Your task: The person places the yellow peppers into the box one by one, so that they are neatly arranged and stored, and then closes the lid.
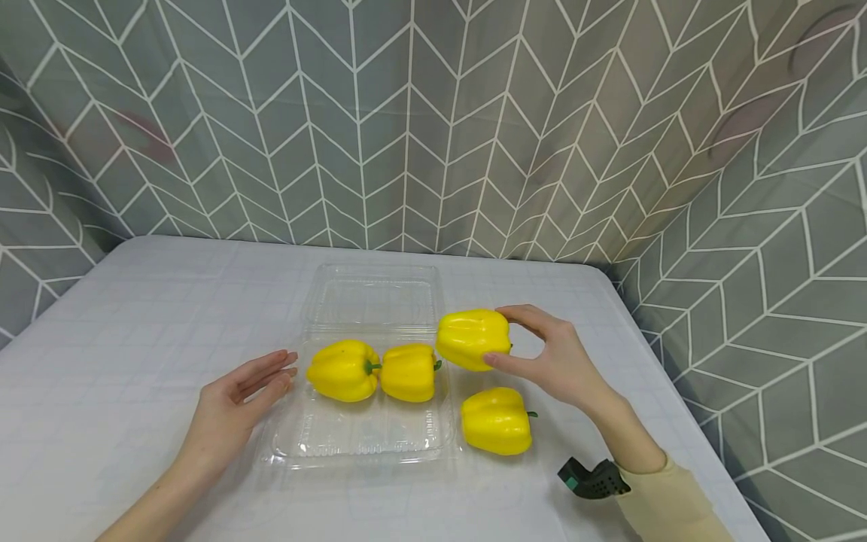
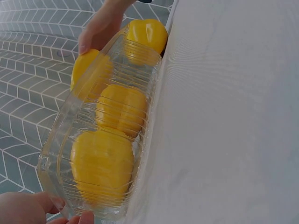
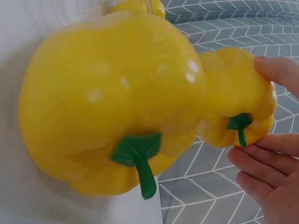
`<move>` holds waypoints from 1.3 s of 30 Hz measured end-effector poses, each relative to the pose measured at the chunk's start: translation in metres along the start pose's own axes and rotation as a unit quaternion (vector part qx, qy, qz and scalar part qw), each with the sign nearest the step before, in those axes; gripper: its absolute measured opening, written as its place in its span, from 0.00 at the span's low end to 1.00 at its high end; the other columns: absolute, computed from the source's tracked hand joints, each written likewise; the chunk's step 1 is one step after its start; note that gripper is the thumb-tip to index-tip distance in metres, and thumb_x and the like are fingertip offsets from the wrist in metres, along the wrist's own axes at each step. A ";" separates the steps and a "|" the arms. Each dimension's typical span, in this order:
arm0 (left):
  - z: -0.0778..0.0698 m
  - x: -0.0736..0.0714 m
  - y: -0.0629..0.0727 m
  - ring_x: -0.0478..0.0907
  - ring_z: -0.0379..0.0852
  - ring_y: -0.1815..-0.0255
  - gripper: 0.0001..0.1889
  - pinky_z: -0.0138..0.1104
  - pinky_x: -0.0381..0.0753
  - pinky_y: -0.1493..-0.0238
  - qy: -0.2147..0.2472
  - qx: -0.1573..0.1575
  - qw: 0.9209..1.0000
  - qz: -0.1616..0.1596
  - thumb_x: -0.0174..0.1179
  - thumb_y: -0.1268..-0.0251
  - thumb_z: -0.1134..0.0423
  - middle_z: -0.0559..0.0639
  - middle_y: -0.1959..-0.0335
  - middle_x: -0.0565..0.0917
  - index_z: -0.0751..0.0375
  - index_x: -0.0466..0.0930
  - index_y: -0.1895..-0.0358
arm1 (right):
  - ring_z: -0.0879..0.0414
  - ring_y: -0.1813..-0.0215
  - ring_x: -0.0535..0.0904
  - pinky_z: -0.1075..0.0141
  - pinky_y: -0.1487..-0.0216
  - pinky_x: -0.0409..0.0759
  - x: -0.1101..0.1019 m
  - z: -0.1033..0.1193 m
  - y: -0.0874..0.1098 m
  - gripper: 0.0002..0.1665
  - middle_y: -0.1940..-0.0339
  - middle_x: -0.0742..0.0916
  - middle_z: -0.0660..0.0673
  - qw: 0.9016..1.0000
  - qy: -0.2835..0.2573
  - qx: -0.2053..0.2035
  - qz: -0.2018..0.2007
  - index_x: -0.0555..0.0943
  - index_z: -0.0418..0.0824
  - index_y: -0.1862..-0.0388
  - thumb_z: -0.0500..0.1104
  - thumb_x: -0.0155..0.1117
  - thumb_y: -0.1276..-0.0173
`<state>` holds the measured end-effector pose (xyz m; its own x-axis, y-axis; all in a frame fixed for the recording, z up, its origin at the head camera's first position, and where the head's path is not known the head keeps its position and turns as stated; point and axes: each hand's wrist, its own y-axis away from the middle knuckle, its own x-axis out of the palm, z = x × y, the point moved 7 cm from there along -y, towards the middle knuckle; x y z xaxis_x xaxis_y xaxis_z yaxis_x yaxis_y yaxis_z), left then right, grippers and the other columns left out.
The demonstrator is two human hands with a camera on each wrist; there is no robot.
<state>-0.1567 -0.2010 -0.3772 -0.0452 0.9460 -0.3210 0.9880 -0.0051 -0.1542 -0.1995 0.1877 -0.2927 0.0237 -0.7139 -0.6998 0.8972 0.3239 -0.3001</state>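
My right hand (image 1: pixel 558 361) holds a yellow bell pepper (image 1: pixel 470 339) between thumb and fingers, by the right edge of a clear plastic clamshell box (image 1: pixel 359 444). In the right wrist view the green stem of this held pepper (image 3: pixel 233 88) points toward the palm side. Two more yellow peppers lie in the box in a row, one at the left (image 1: pixel 344 370) and one in the middle (image 1: pixel 408 373). My left hand (image 1: pixel 237 399) has its fingers extended at the box's left wall, with fingertips right at the rim, holding nothing.
Another yellow pepper (image 1: pixel 497 421) lies on the white tablecloth (image 1: pixel 135 316) just right of the box. The box's lid (image 1: pixel 375 293) is folded back toward the patterned curtain (image 1: pixel 379 150). A black strap-like device (image 1: pixel 594 479) is at my right wrist.
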 end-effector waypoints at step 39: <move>0.000 0.000 0.001 0.79 0.23 0.47 0.24 0.20 0.82 0.50 -0.004 0.005 1.000 -0.003 0.62 0.28 0.60 0.38 0.40 0.83 0.62 0.73 0.32 | 0.49 0.33 0.76 0.39 0.29 0.71 0.009 0.018 0.004 0.34 0.39 0.84 0.50 1.000 -0.018 -0.021 -0.002 0.79 0.46 0.36 0.49 0.79 0.42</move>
<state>-0.1558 -0.2006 -0.3774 -0.0517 0.9432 -0.3281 0.9861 -0.0037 -0.1660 -0.1880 0.1713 -0.2878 0.0370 -0.7368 -0.6751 0.8783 0.3462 -0.3297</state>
